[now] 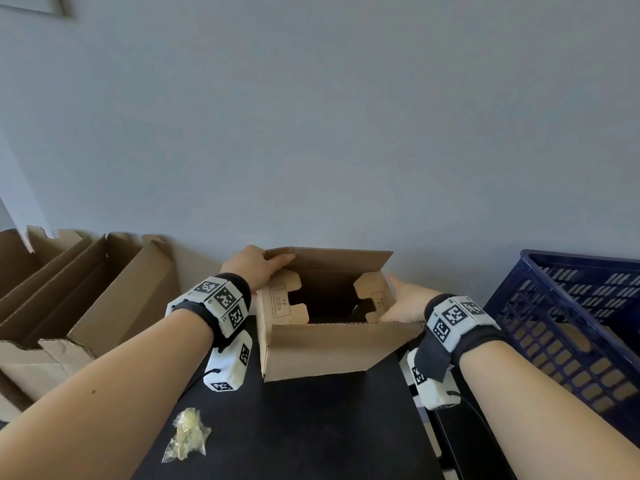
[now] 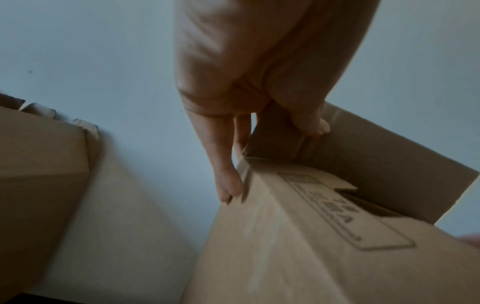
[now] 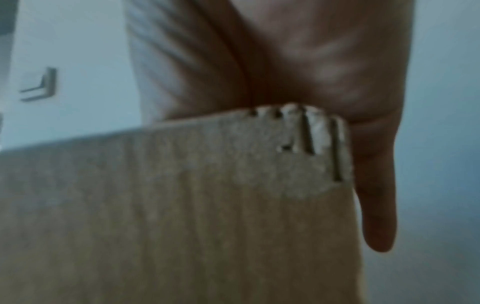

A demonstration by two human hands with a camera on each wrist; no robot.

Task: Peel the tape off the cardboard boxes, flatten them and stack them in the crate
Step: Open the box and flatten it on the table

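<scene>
An open cardboard box (image 1: 322, 348) stands on the black table (image 1: 311, 431), its flaps up and its inside dark. My left hand (image 1: 256, 268) grips the far left corner of the back flap, thumb inside and fingers behind, as the left wrist view shows on the box (image 2: 311, 246) with my left hand (image 2: 270, 144). My right hand (image 1: 403, 301) lies flat against the box's right side. In the right wrist view, the right hand (image 3: 311, 72) presses its palm on the cardboard edge (image 3: 182, 205), one finger (image 3: 376, 205) straight down the side.
A dark blue slotted crate (image 1: 554, 306) stands at the right, with tan cardboard showing through its holes. Several open cardboard boxes (image 1: 69, 306) lean along the wall at the left. A crumpled wad of yellowish tape (image 1: 188, 433) lies on the table near me.
</scene>
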